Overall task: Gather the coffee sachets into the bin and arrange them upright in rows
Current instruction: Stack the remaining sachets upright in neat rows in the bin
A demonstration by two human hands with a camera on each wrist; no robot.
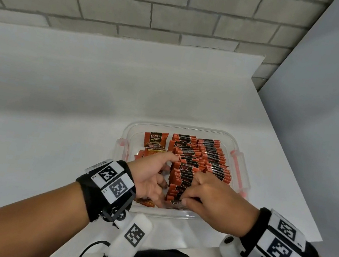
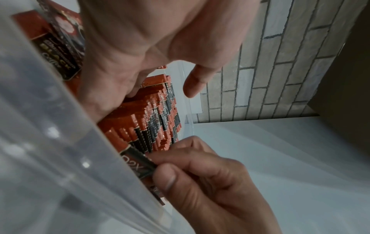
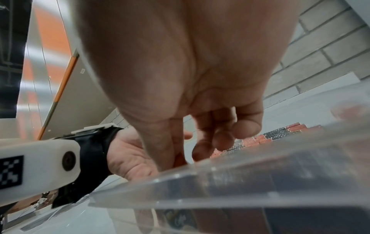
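Right hand (image 1: 213, 197), nearest the viewer, pinches a coffee sachet (image 2: 140, 159) between thumb and curled fingers at the near end of the upright rows (image 1: 201, 160). Left hand (image 1: 151, 174), fingers loosely spread, touches the rows' side inside the clear bin (image 1: 186, 128).

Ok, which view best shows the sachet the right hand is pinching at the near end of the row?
The left wrist view: the right hand pinches the sachet, its D2X print legible. The head view shows only its top edge under the fingers. In the right wrist view the bin wall and palm hide it.
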